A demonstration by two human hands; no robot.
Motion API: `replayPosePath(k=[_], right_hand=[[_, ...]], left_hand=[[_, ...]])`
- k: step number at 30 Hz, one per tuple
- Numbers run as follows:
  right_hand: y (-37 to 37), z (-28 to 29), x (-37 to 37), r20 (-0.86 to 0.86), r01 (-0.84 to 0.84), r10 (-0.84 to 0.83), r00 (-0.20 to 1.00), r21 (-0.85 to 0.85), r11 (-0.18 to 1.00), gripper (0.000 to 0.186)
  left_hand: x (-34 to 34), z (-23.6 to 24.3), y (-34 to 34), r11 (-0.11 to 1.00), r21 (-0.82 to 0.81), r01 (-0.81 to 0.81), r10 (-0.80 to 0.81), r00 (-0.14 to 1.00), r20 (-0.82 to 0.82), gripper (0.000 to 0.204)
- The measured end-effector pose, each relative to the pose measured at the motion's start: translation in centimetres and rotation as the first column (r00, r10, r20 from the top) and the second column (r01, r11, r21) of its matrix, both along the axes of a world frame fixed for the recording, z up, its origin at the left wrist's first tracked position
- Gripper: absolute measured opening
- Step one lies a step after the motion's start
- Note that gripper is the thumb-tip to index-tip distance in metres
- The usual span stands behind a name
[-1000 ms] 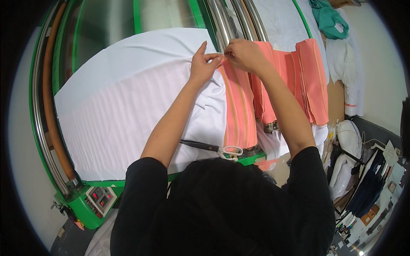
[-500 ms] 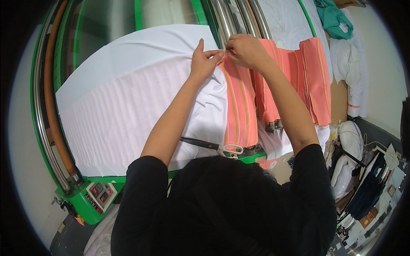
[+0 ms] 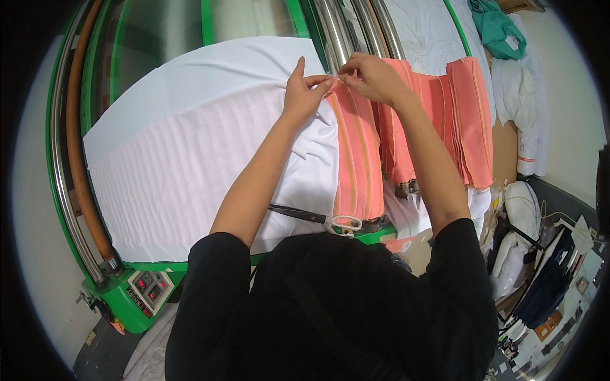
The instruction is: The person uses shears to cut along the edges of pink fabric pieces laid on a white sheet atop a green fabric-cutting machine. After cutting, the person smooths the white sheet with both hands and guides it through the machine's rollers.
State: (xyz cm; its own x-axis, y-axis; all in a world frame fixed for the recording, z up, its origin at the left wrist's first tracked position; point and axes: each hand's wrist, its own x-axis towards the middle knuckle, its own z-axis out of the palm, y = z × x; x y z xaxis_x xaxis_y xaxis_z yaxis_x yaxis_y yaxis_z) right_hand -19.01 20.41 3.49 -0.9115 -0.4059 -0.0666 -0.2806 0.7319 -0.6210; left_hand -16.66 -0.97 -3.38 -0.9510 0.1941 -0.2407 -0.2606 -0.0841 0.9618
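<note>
White fabric (image 3: 210, 165) lies spread over the green machine, with its right edge meeting a coral-striped fabric (image 3: 359, 159). At the far corner where the two join, my left hand (image 3: 307, 90) pinches the cloth between thumb and forefinger, its thumb side against the seam. Just right of it, my right hand (image 3: 370, 77) has thumb and fingertips pressed together at the same corner; anything tiny between them is too small to make out. Scissors (image 3: 311, 216) with pale handles and dark blades rest on the white fabric near the front edge.
Metal rollers (image 3: 335, 35) run behind my hands. More coral fabric (image 3: 470, 120) hangs in folds to the right. A control panel (image 3: 151, 287) sits at the machine's front left corner. Wrapped rolls (image 3: 521, 120) and a teal cloth (image 3: 497, 32) stand by the right wall.
My right hand has shifted slightly to the right and away from the left fingertips. My left hand and the fabrics stay where they were.
</note>
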Motion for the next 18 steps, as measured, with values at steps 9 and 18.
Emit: replayPosePath(k=[9,18], right_hand=[[-0.8,0.3,-0.3,0.024,-0.025,0.024,0.999,0.063,0.998,0.025],[-0.6,-1.7,-0.4,0.032,0.021,-0.018,0.999,-0.080,0.997,0.034]], left_hand=[[-0.1,-0.4,-0.3,0.999,0.039,0.018,-0.018,1.000,0.001,0.103],[0.2,-0.3,-0.1,0.998,0.067,0.011,-0.012,1.000,0.014,0.103]])
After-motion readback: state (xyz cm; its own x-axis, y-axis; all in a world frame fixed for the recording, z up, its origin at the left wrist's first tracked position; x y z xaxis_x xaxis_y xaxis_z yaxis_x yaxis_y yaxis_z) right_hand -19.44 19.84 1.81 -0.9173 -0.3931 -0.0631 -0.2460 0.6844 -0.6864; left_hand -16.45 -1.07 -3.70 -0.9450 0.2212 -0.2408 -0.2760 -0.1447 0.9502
